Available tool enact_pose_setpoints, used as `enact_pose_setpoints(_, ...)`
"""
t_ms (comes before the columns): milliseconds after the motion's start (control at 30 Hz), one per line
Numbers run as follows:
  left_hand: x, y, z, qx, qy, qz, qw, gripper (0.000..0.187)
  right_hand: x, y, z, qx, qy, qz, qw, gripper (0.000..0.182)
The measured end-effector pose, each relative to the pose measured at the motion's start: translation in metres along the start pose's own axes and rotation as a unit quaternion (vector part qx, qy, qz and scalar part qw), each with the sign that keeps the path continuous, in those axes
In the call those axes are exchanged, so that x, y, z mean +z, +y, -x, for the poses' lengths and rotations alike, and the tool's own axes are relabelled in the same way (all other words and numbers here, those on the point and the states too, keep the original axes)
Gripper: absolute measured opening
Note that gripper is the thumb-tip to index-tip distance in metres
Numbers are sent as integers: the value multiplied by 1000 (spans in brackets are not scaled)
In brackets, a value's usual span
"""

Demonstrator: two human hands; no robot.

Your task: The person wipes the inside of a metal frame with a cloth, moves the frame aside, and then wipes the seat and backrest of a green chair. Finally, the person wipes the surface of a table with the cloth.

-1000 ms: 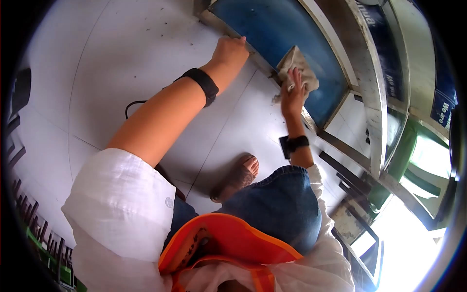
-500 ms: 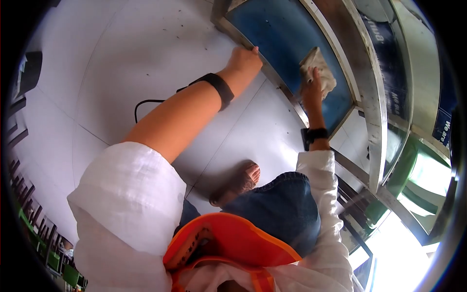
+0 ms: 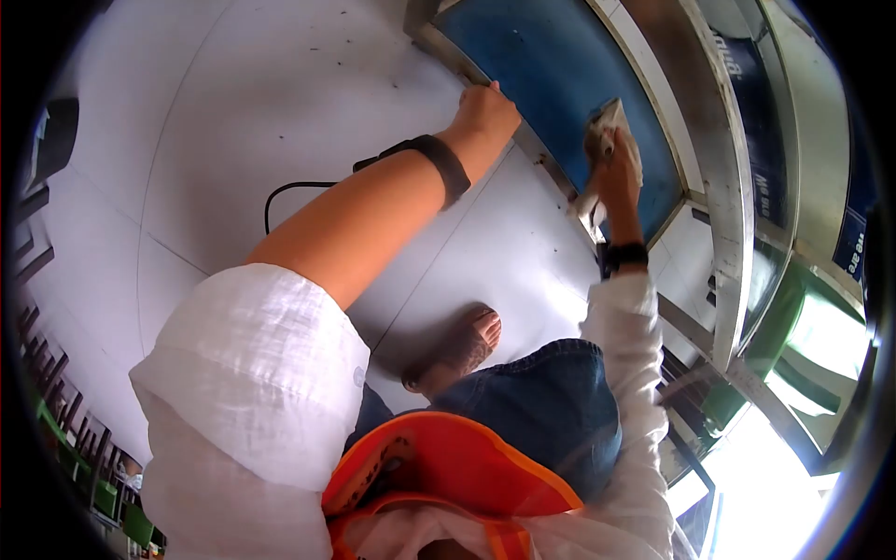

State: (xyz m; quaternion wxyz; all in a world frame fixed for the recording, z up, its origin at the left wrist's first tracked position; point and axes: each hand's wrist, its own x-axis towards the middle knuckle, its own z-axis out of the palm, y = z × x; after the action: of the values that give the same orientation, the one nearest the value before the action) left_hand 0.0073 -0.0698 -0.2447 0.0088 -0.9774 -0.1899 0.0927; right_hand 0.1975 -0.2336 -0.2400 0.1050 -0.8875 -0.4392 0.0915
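Observation:
My right hand [image 3: 620, 182] is closed on a beige cloth [image 3: 611, 114] over the blue panel [image 3: 551, 70]. The cloth is bunched, and one end hangs past my wrist toward the panel's near edge. My left hand [image 3: 485, 119] is closed at the metal frame [image 3: 537, 149] along that near edge; its fingertips are partly hidden. A black band [image 3: 441, 168] with a cable circles my left forearm, and another dark band [image 3: 625, 257] sits on my right wrist.
Pale floor tiles [image 3: 252, 121] with small dark specks lie left of the panel. A bare foot in a sandal [image 3: 462, 347] stands below. Metal rails [image 3: 723, 187] and a green chair [image 3: 793, 327] are at the right; several more chairs line the far left.
The cloth has gone from spread out to bunched as my right hand shifted slightly right and toward me. My left hand has slid a little to the right along the frame.

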Motion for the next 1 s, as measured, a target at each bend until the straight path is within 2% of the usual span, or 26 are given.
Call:
enact_pose_setpoints(67,-3,3,-5,-19,-8,-31,999,7,-4,4,-25,1,1,53,999,46)
enact_pose_setpoints(133,-11,0,-7,-12,-68,-17,997,8,-7,8,-48,-4,3,105,994,46)
enact_pose_setpoints(200,-10,-2,-6,-16,-57,-4,998,7,-3,14,-64,28,-59,170,983,39)
enact_pose_setpoints(233,-10,-3,-6,-14,-48,13,999,8,3,18,-62,25,-59,172,983,39)
enact_pose_setpoints(300,-9,-4,-3,-14,-39,21,999,8,15,26,-58,105,-50,85,990,34)
enact_pose_setpoints(367,-8,-8,1,-16,-32,30,999,9,15,17,-38,91,-46,67,993,32)
enact_pose_setpoints(433,-7,-12,4,20,31,43,998,7,13,13,-20,100,-112,52,987,30)
enact_pose_setpoints(500,-18,-17,5,20,20,64,998,7,26,33,-3,-15,-195,164,967,29)
enact_pose_setpoints(567,-20,-16,1,21,8,87,996,8,35,38,27,-40,-198,169,965,29)
enact_pose_setpoints(600,-16,-12,-3,11,10,76,997,8,-10,-35,42,50,-193,77,977,37)
enact_pose_setpoints(633,-15,-10,-5,0,12,65,998,9,-9,-45,47,50,-193,77,977,37)
enact_pose_setpoints(700,-14,-5,-10,-5,-2,67,998,9,-8,-50,53,44,-146,123,981,46)
enact_pose_setpoints(767,-13,-4,-9,-11,-19,67,998,10,-3,-46,34,52,-138,152,977,47)
enact_pose_setpoints(833,-12,-5,-4,30,-8,38,999,9,-8,-40,-2,133,-162,141,968,48)
enact_pose_setpoints(900,-11,-6,-2,21,0,39,999,10,15,22,-44,52,-157,165,972,45)
enact_pose_setpoints(933,-10,-5,-1,12,11,43,999,11,17,34,-61,28,-106,144,984,30)
enact_pose_setpoints(967,-9,-4,-1,13,10,41,999,11,16,36,-71,5,-53,123,991,24)
enact_pose_setpoints(1000,-8,-3,0,0,8,34,999,10,15,39,-79,6,-53,121,991,24)
